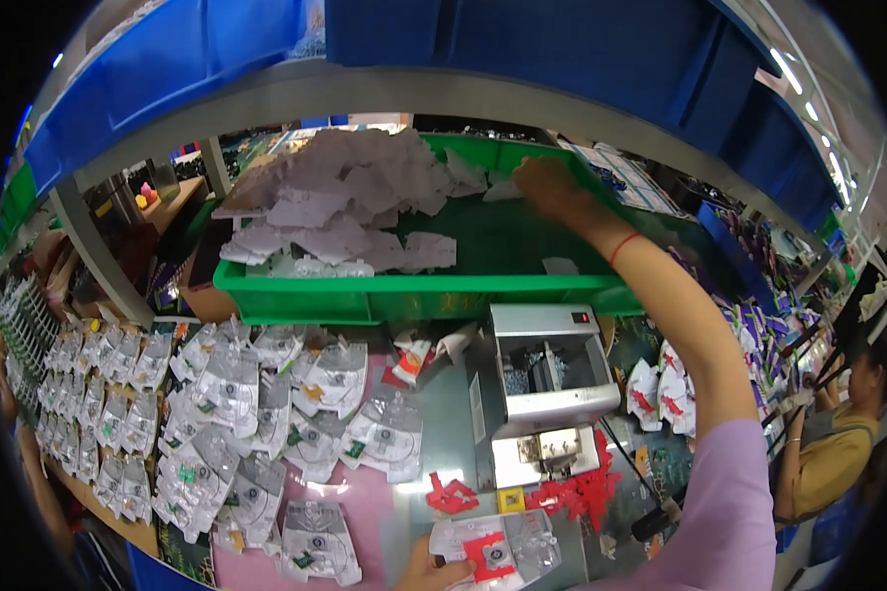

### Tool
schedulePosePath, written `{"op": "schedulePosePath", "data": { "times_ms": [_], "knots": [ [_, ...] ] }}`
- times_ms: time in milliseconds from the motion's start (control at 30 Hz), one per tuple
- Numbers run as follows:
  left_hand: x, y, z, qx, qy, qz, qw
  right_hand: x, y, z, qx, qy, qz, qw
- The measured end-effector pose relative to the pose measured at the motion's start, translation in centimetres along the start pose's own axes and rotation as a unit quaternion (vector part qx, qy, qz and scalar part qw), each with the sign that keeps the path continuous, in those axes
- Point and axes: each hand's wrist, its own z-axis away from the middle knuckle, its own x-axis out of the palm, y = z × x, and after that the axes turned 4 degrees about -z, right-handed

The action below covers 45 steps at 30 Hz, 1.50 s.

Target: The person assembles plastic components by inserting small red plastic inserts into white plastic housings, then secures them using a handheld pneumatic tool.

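Note:
Low in the middle, my left hand grips the near left edge of a clear and white plastic housing, thumb on top. A flat red piece lies on this housing, beside a round dark spot. My right arm reaches far forward over a green bin. Inside the bin, my right hand has its fingers curled together at a thin white piece; the fingertips are partly hidden. Many such thin white pieces are heaped in the bin's left part.
Several clear plastic housings cover the left of the table. A metal machine stands at centre right, with red pieces by its base. Blue bins hang overhead on a shelf. A person sits at the far right.

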Motion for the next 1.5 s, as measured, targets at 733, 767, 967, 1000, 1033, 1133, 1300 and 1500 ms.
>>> {"op": "schedulePosePath", "data": {
  "times_ms": [733,767,967,1000,1033,1133,1300,1500],
  "knots": [
    [2.1,-3.2,1.9,0.205,-0.098,0.043,0.973,-11.9,-12.4,36.8,0.103,0.119,-0.831,0.533],
    [2.3,-3.4,1.8,0.205,-0.1,0.031,0.973,-11.3,-13.0,37.8,0.152,0.061,-0.89,0.425],
    [4.0,-3.8,1.4,0.181,-0.079,-0.016,0.98,-9.8,-14.8,40.3,0.197,0.003,-0.92,0.339],
    [4.2,-3.9,1.3,0.182,-0.076,-0.022,0.98,-9.5,-14.9,40.5,0.201,0.003,-0.922,0.331],
    [4.4,-3.9,1.2,0.178,-0.076,-0.024,0.981,-9.2,-14.9,40.8,0.205,0.003,-0.922,0.328],
    [4.8,-4.2,0.9,0.185,-0.072,-0.029,0.98,-8.3,-14.8,41.4,0.194,-0.044,-0.926,0.322],
    [5.3,-4.2,0.6,0.183,-0.076,-0.046,0.979,-7.8,-14.9,41.7,0.218,-0.063,-0.917,0.328],
    [5.4,-3.7,0.8,0.155,-0.075,-0.078,0.982,-8.5,-14.1,41.1,0.147,0.072,-0.737,0.656]
  ]
}}
